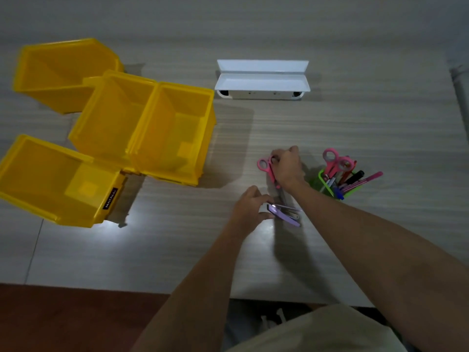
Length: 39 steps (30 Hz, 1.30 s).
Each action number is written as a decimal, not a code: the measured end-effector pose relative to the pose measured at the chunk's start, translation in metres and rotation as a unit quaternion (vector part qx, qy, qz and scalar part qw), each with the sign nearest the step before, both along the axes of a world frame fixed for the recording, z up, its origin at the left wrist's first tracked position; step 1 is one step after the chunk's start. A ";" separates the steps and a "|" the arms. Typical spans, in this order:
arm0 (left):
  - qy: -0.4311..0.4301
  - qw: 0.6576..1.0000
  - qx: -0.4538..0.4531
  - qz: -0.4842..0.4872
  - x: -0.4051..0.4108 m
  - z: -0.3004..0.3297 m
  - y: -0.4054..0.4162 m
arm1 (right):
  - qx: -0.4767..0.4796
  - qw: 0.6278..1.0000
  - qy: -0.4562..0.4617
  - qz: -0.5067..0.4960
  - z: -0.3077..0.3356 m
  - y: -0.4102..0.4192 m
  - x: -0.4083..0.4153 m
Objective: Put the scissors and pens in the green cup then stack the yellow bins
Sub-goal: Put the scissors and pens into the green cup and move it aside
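My right hand (288,167) grips the handles of pink scissors (266,168) lying on the table, blades pointing toward me. My left hand (250,208) is closed on the handle end of purple scissors (286,214) just in front of it. To the right stands the green cup (323,179), which holds another pair of pink scissors (335,162) and several pens (360,181). Several yellow bins sit unstacked at the left: one far left (58,72), two side by side in the middle (114,115) (177,133), one nearest (53,181).
An open white case (261,80) sits at the back of the grey table (355,123). The table's front edge runs below my forearms, with a brown floor at the lower left.
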<state>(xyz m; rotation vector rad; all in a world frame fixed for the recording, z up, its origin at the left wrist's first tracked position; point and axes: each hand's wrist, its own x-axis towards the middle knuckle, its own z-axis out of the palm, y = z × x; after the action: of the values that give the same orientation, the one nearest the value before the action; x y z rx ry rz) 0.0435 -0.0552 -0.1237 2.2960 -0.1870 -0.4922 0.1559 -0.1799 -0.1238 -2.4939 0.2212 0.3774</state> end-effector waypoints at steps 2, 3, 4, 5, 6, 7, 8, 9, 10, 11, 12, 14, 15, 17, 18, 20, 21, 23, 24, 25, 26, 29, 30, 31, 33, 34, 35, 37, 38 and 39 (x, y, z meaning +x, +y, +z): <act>-0.003 1.000 0.003 0.003 0.000 0.000 -0.004 | 0.025 1.000 -0.001 0.002 0.000 0.000 -0.001; -0.005 1.000 0.006 0.004 0.000 0.000 -0.006 | 0.031 0.999 -0.002 0.007 0.000 0.000 -0.002; -0.008 1.000 0.009 0.004 -0.001 0.000 -0.008 | 0.034 0.999 -0.003 0.011 0.000 0.000 -0.002; -0.014 1.000 0.012 0.004 -0.002 0.000 -0.009 | 0.032 0.999 -0.006 0.013 0.000 0.000 -0.002; -0.021 1.000 0.015 0.002 -0.003 -0.001 -0.009 | 0.025 1.000 -0.011 0.009 0.000 0.001 -0.002; -0.029 0.999 0.019 0.002 -0.005 -0.002 -0.009 | 0.017 1.000 -0.014 0.002 0.000 0.003 -0.002; -0.037 0.999 0.020 0.004 -0.007 -0.003 -0.008 | 0.014 1.000 -0.014 -0.009 0.000 0.003 -0.001; -0.044 0.999 0.020 0.009 -0.009 -0.004 -0.007 | 0.019 1.000 -0.012 -0.019 0.001 0.005 -0.001; -0.049 0.999 0.019 0.015 -0.012 -0.004 -0.006 | 0.018 1.000 -0.013 -0.020 0.001 0.005 -0.002; -0.053 0.998 0.020 0.021 -0.015 -0.005 -0.004 | 0.011 1.000 -0.017 -0.011 0.002 0.006 -0.003; -0.054 0.998 0.023 0.027 -0.018 -0.005 -0.002 | -0.002 1.000 -0.022 0.003 0.003 0.007 -0.005; -0.055 0.997 0.024 0.041 -0.023 -0.003 0.004 | -0.018 0.999 -0.028 0.012 0.005 0.008 -0.007; -0.056 0.997 0.017 0.050 -0.024 -0.002 0.008 | -0.029 0.999 -0.027 0.015 0.007 0.009 -0.008; -0.055 0.996 0.010 0.066 -0.024 0.003 0.016 | -0.038 0.999 -0.020 0.014 0.010 0.009 -0.009; -0.052 0.996 0.012 0.068 -0.023 0.006 0.020 | -0.033 0.999 -0.015 0.007 0.012 0.009 -0.010; -0.049 0.997 0.018 0.065 -0.020 0.014 0.029 | -0.008 1.000 -0.007 -0.008 0.018 0.008 -0.012; -0.047 0.997 0.025 0.061 -0.019 0.017 0.032 | 0.005 1.000 -0.004 -0.014 0.021 0.008 -0.012; -0.044 0.997 0.040 0.046 -0.017 0.027 0.038 | 0.024 1.000 -0.011 -0.015 0.029 0.009 -0.014; -0.039 0.998 0.041 0.039 -0.016 0.031 0.040 | 0.029 0.999 -0.018 -0.014 0.033 0.009 -0.013; -0.035 0.998 0.037 0.036 -0.016 0.035 0.043 | 0.036 0.999 -0.028 -0.016 0.038 0.010 -0.013; -0.032 0.998 0.031 0.036 -0.016 0.039 0.046 | 0.045 0.998 -0.039 -0.018 0.042 0.010 -0.013; -0.034 0.998 0.017 0.044 -0.019 0.052 0.051 | 0.056 0.996 -0.060 -0.033 0.057 0.008 -0.011; -0.036 0.998 0.015 0.046 -0.021 0.056 0.052 | 0.058 0.996 -0.064 -0.033 0.063 0.005 -0.012; -0.035 0.998 0.013 0.051 -0.021 0.058 0.053 | 0.060 0.996 -0.063 -0.031 0.067 0.004 -0.012; -0.041 0.997 0.014 0.069 -0.022 0.067 0.050 | 0.070 0.994 -0.075 -0.026 0.077 -0.002 -0.016; -0.043 0.995 0.016 0.083 -0.022 0.071 0.048 | 0.077 0.993 -0.082 -0.028 0.082 -0.005 -0.018; -0.046 0.994 0.019 0.099 -0.021 0.074 0.046 | 0.086 0.992 -0.087 -0.032 0.088 -0.008 -0.021; -0.058 0.991 0.019 0.117 -0.016 0.084 0.042 | 0.095 0.989 -0.105 -0.036 0.100 -0.013 -0.025; -0.061 0.991 0.015 0.122 -0.013 0.090 0.040 | 0.096 0.988 -0.117 -0.036 0.107 -0.015 -0.026; -0.062 0.990 0.009 0.128 -0.009 0.096 0.038 | 0.096 0.986 -0.129 -0.037 0.115 -0.018 -0.027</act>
<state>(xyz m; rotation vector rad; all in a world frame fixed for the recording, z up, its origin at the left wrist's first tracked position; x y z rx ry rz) 0.0348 -0.0177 -0.0277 2.3276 0.0526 -0.2200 0.1293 -0.1980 -0.0092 -2.3074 0.1627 0.0399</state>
